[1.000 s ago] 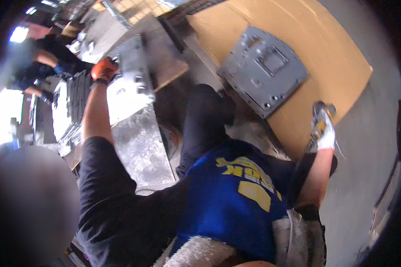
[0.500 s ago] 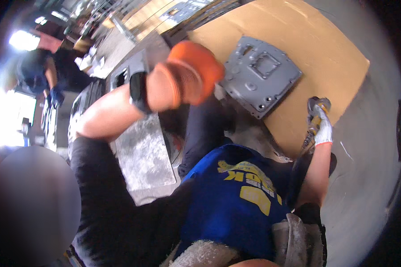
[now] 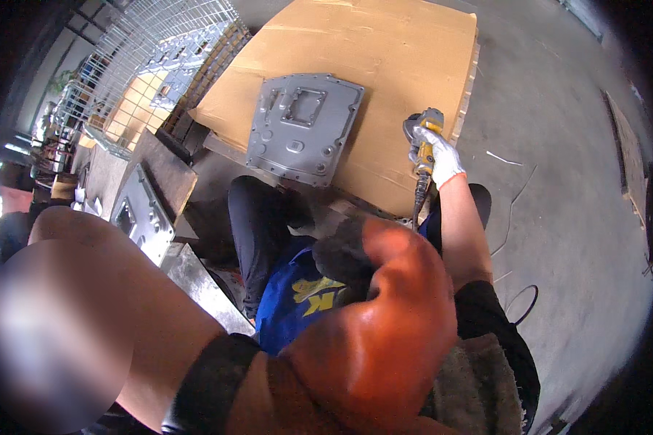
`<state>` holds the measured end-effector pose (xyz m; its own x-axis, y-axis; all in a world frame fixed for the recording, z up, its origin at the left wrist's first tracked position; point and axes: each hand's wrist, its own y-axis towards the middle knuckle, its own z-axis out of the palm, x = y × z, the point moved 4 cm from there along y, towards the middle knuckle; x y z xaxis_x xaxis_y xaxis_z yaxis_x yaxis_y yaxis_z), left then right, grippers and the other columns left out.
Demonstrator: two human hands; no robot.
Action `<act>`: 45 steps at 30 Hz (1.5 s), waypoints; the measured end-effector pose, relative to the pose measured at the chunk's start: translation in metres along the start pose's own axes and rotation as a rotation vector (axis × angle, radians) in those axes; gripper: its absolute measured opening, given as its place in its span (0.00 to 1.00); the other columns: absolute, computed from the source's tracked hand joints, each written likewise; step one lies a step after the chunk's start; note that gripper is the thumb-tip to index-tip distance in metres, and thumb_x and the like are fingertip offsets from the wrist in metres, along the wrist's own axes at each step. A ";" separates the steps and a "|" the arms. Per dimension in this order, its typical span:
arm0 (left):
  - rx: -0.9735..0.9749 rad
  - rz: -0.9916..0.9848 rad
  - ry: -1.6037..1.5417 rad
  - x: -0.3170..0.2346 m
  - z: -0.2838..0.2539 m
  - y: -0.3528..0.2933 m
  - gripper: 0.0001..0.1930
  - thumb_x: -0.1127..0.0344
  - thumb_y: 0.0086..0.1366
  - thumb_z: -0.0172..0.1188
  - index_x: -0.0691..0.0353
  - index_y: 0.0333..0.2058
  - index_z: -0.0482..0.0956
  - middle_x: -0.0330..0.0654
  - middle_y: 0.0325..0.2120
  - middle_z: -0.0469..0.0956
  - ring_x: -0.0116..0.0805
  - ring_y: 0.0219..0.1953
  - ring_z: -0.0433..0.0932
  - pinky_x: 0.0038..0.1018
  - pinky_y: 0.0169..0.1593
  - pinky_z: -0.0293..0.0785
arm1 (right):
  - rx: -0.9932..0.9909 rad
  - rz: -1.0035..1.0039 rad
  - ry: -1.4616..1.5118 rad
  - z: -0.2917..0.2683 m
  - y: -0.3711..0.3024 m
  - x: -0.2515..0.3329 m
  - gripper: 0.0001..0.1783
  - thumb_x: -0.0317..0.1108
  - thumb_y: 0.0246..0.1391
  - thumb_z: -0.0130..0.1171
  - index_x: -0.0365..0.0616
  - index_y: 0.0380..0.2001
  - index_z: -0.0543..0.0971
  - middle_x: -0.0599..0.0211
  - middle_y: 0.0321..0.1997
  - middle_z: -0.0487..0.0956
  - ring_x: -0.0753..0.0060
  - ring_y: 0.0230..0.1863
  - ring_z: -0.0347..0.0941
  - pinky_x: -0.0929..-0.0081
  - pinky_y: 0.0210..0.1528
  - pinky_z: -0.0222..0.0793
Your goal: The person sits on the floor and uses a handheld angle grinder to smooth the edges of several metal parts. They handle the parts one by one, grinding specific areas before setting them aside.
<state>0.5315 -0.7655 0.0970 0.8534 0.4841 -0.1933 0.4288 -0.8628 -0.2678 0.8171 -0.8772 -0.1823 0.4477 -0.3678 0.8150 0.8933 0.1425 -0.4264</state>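
Observation:
My left hand (image 3: 384,326), in an orange rubber glove with a dark end, is raised close to the camera over my blue shirt. It bends inward, but its fingers are blurred together, and nothing shows clearly in them. In a white knit glove, my right hand (image 3: 437,154) is wrapped round a yellow and grey angle grinder (image 3: 425,148) at the right edge of the cardboard. A dark cord or hose runs down from the tool. A grey cast metal cover plate (image 3: 308,130), with a square opening and bolt holes, lies on the cardboard left of the grinder, apart from both hands.
The cardboard sheet (image 3: 406,58) covers the work surface. At the far left stands a wire cage (image 3: 167,43) with similar plates in it. Another metal plate (image 3: 144,210) leans at the left. A cable (image 3: 533,301) lies on the grey floor to the right.
My left hand has come back from beside the plate toward my body and the camera. The view has turned, placing the plate further left. My right hand still holds the grinder.

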 end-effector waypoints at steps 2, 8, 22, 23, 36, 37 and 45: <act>-0.001 0.003 -0.020 -0.004 0.006 0.000 0.17 0.53 0.52 0.56 0.55 0.38 0.77 0.47 0.35 0.77 0.53 0.43 0.76 0.43 0.46 0.71 | 0.066 0.001 0.059 0.003 0.008 -0.007 0.16 0.36 0.50 0.69 0.42 0.41 0.78 0.65 0.30 0.80 0.69 0.25 0.77 0.70 0.26 0.78; -0.016 0.002 -0.098 0.010 0.024 -0.003 0.19 0.52 0.55 0.53 0.54 0.42 0.76 0.47 0.39 0.76 0.52 0.46 0.74 0.43 0.48 0.70 | 0.073 -0.031 0.028 0.005 -0.003 -0.002 0.20 0.37 0.47 0.71 0.41 0.42 0.77 0.66 0.29 0.79 0.71 0.24 0.76 0.73 0.25 0.77; -0.042 -0.295 -0.400 0.131 0.143 0.037 0.22 0.48 0.62 0.48 0.53 0.50 0.73 0.45 0.48 0.74 0.50 0.52 0.72 0.43 0.55 0.66 | 0.090 0.012 -0.070 0.004 -0.008 0.001 0.20 0.40 0.51 0.69 0.39 0.42 0.78 0.66 0.29 0.80 0.72 0.23 0.77 0.78 0.26 0.74; -0.043 -0.335 -0.432 0.144 0.159 0.041 0.23 0.47 0.63 0.47 0.53 0.51 0.73 0.45 0.49 0.74 0.50 0.52 0.72 0.43 0.55 0.66 | 0.075 0.034 -0.105 0.005 -0.012 0.005 0.20 0.41 0.51 0.68 0.40 0.42 0.78 0.66 0.29 0.79 0.72 0.23 0.76 0.77 0.26 0.74; -0.864 -0.929 -1.893 0.273 0.417 0.008 0.26 0.44 0.69 0.42 0.51 0.58 0.70 0.44 0.57 0.72 0.48 0.58 0.69 0.44 0.61 0.63 | 0.150 0.148 -0.125 0.017 -0.007 0.001 0.18 0.40 0.55 0.65 0.39 0.43 0.78 0.67 0.30 0.80 0.75 0.24 0.76 0.80 0.28 0.75; -1.082 -0.842 -2.228 0.277 0.401 0.009 0.27 0.43 0.70 0.41 0.51 0.59 0.70 0.44 0.57 0.72 0.47 0.59 0.69 0.44 0.62 0.63 | 0.144 0.140 -0.157 0.011 -0.004 0.000 0.18 0.40 0.55 0.65 0.38 0.43 0.77 0.67 0.30 0.79 0.76 0.25 0.76 0.80 0.28 0.75; -1.406 -0.734 -1.500 0.317 0.411 -0.010 0.28 0.46 0.63 0.57 0.57 0.56 0.72 0.43 0.51 0.78 0.44 0.52 0.76 0.39 0.58 0.70 | 0.161 0.206 -0.186 0.012 -0.002 -0.009 0.21 0.40 0.51 0.68 0.40 0.45 0.77 0.66 0.31 0.79 0.73 0.26 0.77 0.75 0.31 0.77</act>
<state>0.6763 -0.5440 -0.3495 -0.0201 -0.1939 -0.9808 0.9503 0.3012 -0.0790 0.8121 -0.8634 -0.1841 0.6060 -0.1442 0.7823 0.7717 0.3451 -0.5342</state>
